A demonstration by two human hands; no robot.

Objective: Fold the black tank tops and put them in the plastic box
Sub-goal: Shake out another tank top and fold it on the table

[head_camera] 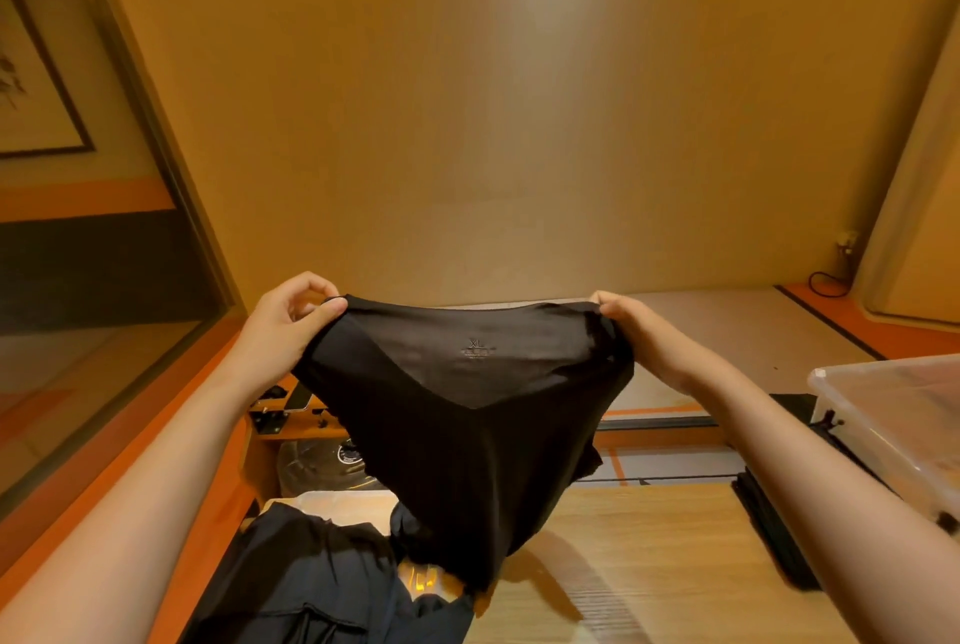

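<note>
Black tank top (467, 435) hangs in the air between both hands, stretched wide along its upper edge and drooping to a rumpled point below. The left hand (291, 321) pinches the top's left corner, thumb and fingers closed on the fabric. The right hand (631, 326) grips the opposite corner the same way, fingers curled tight over a bunch of cloth. Both forearms are bare and reach forward from the lower corners of the view. A pale "XL" size print (476, 344) shows on the thin inner layer near the upper edge, midway between the hands.

Below the hanging garment lies a straw-coloured tabletop (649, 555), and the garment's lowest folds come down to its near-left part; whether they touch it is hard to tell. Beside them, at the lower left, sits a heap of dark clothes (311, 586), partly over a pale flat thing whose nature I cannot make out. To the right, well apart from the tank top, stands the clear plastic box (893, 409), its rim and near wall showing at the picture's edge. A framed picture (36, 87) hangs on the wall at far left. A plain tan wall (493, 97) fills the background.
</note>
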